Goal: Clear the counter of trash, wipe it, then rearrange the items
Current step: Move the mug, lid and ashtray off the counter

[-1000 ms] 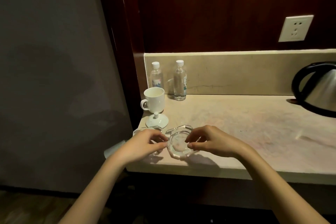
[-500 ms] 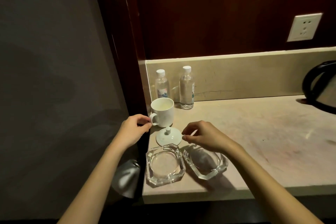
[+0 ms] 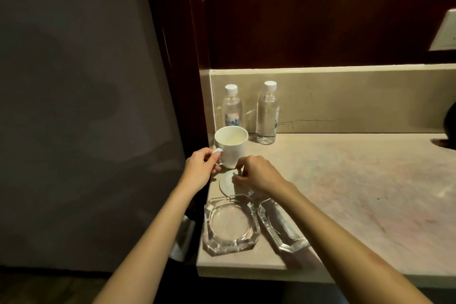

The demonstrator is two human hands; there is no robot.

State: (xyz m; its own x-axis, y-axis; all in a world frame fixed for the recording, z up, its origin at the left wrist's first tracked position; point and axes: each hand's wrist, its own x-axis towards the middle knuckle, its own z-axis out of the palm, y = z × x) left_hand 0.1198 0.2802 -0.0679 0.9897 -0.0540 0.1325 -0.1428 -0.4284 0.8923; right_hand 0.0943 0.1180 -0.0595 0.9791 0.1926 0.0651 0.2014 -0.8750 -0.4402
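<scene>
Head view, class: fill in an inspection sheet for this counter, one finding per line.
Surface: beige stone counter, faintly streaked.
Job's things: white mug, lid beside it; two glass ashtrays near the front edge.
Clutter: two capped water bottles at the backsplash.
Grippers: left hand grips the mug's handle; right hand pinches the lid's knob.
Cables: nothing seen.
Surroundings: wall socket, dark wood panel.

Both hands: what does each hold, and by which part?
The left hand holds the white mug by its handle. The right hand pinches the lid by its knob.
</scene>
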